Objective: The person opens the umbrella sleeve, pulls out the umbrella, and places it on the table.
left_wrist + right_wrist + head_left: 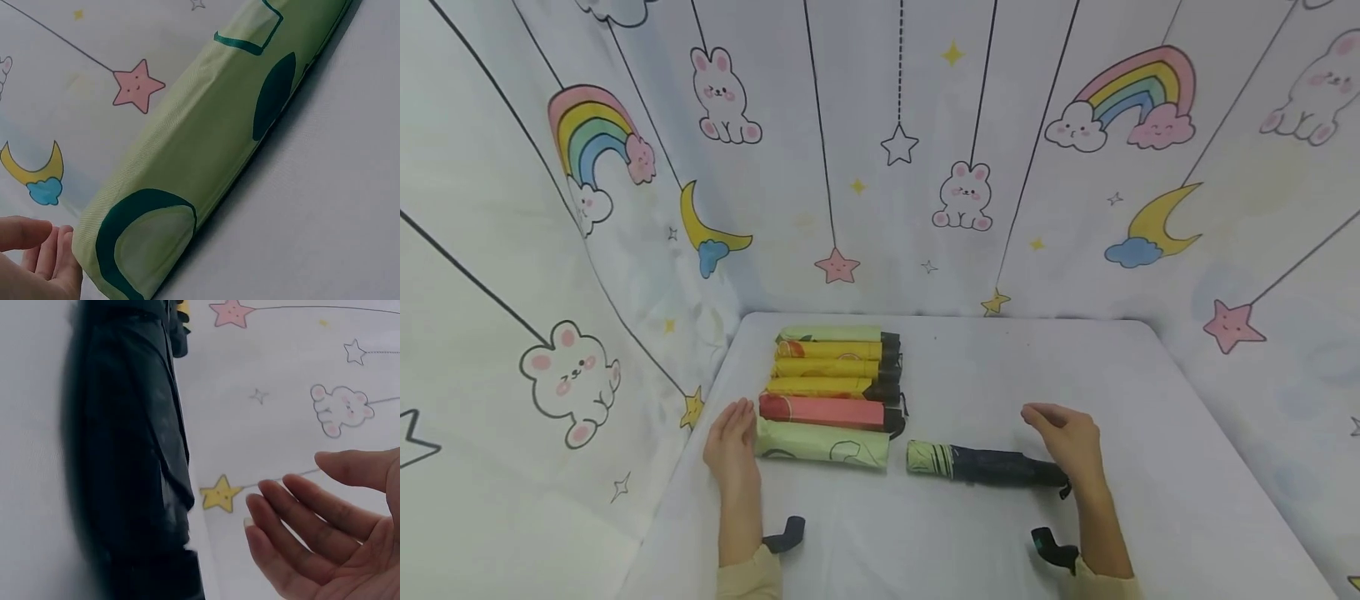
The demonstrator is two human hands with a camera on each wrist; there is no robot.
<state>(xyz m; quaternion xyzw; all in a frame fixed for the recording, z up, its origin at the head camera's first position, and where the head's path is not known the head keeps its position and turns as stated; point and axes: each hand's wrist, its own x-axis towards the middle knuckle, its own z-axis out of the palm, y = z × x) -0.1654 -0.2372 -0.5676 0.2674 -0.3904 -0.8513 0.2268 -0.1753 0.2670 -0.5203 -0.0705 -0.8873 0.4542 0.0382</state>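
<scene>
My left hand (733,437) is beside the left end of a light green sleeve (822,443) with dark green shapes. In the left wrist view its loosely bent fingers are at the end of that sleeve (194,150); whether they touch it I cannot tell. My right hand (1070,442) hovers over the right end of a dark folded umbrella (1000,467), whose left end is light green with dark stripes. The right wrist view has this umbrella (134,444) at left, apart from the relaxed fingers, which hold nothing.
Behind the green sleeve lie a red wrapped umbrella (823,411), several yellow ones (823,368) and a light green one (831,333), in a row with dark ends to the right. All lie on a white table (985,375). A patterned curtain (880,217) stands behind and at the sides.
</scene>
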